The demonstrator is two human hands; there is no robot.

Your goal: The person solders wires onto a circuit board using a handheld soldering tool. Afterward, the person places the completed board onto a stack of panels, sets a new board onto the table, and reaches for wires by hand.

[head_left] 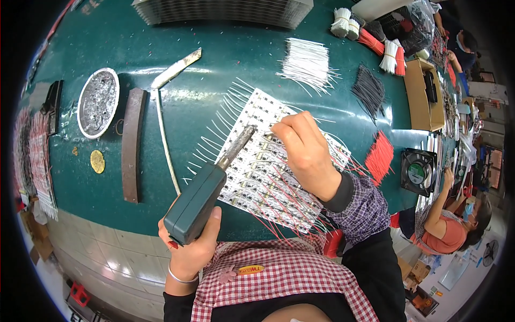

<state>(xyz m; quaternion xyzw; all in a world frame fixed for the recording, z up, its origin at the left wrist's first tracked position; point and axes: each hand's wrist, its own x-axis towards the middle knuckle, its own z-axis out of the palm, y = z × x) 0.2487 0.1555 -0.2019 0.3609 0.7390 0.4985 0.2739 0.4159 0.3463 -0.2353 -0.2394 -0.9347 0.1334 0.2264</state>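
Left hand (189, 239) was wrapped around the dark green handle of a soldering gun (196, 201) — the grip low and angled, probably so the metal barrel could reach over the work without the fist covering it. The barrel's tip stood over the circuit-board panel (263, 155); whether it touched could not be told. The panel lay slanted on the green bench (112, 45), directly in front of the worker, white wires fringing its left edge and red ones trailing over the near edge, perhaps turned so the leads hung clear. Right hand (310, 155) was bent over the panel, thumb and forefinger drawn together close to the tip; likely a pinch on a wire end, but the fingers hid it. White wires (307, 61), black wires (369, 92) and red wires (379, 157) lay in separate piles beyond and right of the panel, seemingly sorted by colour for the right hand. An oval dish (79, 107) of silvery scraps sat on the gun side. Writing: a yellow oval badge (251, 269) on the checked apron (300, 268) bore short red lettering; the cooling fan (418, 172) had a round green hub label — print too small to read.
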